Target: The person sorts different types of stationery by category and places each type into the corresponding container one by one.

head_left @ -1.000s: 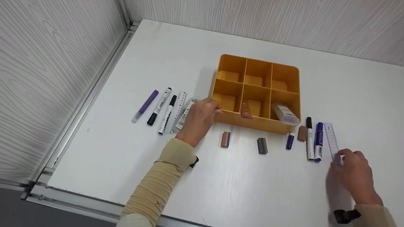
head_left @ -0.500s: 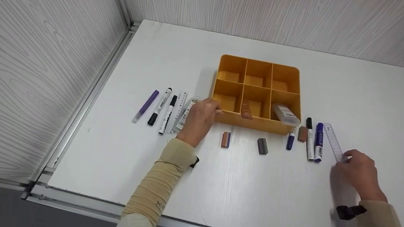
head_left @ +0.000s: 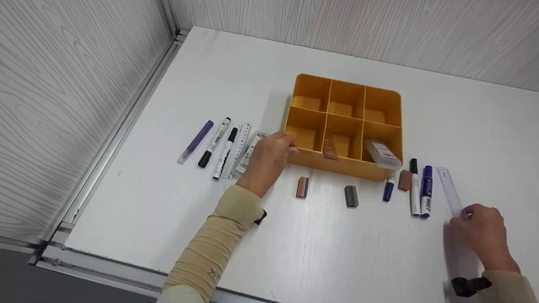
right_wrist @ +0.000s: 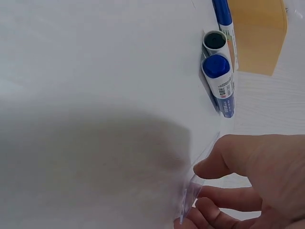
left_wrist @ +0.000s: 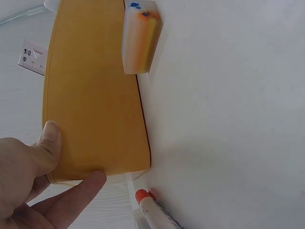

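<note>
My left hand point(head_left: 266, 163) grips the near left corner of a yellow compartment box point(head_left: 341, 166), its thumb on the wall point(left_wrist: 95, 95) in the left wrist view. A clear ruler point(head_left: 449, 190) slants at the right, its near end pinched by my right hand point(head_left: 484, 234). In the right wrist view, the ruler point(right_wrist: 191, 191) is tilted, between thumb and fingers. Inside the box, a transparent plastic case point(head_left: 383, 155) leans in the near right compartment. A small ruler-like piece point(head_left: 330, 149), looking brownish, leans over the near middle compartment's front wall.
Left of the box lie a purple pen point(head_left: 196, 141), two black-capped markers point(head_left: 225, 153), another ruler point(head_left: 239, 149) and a clear package point(head_left: 248, 155) partly behind my hand. Several erasers, including a grey one point(head_left: 351, 196), lie in front. Markers point(head_left: 426, 192) stand between box and right hand.
My right hand has shifted slightly to the right with the clear ruler, widening the gap between it and the purple marker. My left hand stays on the box corner.
</note>
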`<state>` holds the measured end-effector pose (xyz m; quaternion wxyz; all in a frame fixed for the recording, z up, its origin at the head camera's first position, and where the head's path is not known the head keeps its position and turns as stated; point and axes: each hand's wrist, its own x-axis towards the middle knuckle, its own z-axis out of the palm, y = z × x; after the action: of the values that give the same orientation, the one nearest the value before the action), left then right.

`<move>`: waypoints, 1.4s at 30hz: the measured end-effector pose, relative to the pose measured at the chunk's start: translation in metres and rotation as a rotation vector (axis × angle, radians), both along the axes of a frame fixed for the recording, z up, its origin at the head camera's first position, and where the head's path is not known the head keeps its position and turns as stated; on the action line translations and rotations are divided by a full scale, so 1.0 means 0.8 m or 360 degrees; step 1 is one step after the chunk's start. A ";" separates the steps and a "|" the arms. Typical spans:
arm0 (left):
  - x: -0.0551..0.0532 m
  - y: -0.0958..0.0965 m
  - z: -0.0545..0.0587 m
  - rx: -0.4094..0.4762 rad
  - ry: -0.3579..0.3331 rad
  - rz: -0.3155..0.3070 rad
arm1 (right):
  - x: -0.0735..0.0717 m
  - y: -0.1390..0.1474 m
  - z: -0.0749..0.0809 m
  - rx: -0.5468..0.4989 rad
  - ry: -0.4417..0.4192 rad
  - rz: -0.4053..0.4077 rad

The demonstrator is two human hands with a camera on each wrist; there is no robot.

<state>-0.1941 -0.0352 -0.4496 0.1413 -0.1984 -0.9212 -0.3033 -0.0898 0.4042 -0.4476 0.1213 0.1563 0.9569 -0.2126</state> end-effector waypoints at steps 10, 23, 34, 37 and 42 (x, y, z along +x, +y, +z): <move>0.000 0.000 0.000 -0.0005 -0.0016 -0.0001 | 0.002 0.002 0.010 0.0010 0.0101 0.0033; 0.000 -0.001 -0.002 0.0018 0.0046 -0.0014 | 0.004 -0.021 0.034 0.0079 0.0485 0.0135; -0.001 -0.001 -0.002 0.0030 0.0017 -0.0012 | 0.002 -0.043 0.061 0.0099 0.0730 0.0239; -0.001 0.000 -0.002 0.0027 0.0000 -0.0005 | 0.001 -0.050 0.066 0.0089 0.0821 0.0281; -0.001 0.000 -0.001 0.0001 0.0004 0.0001 | -0.003 -0.066 0.075 0.0083 0.0942 0.0346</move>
<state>-0.1947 -0.0353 -0.4506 0.1425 -0.1984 -0.9210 -0.3034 -0.0919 0.3517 -0.3877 -0.1444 -0.0126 0.9669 -0.2100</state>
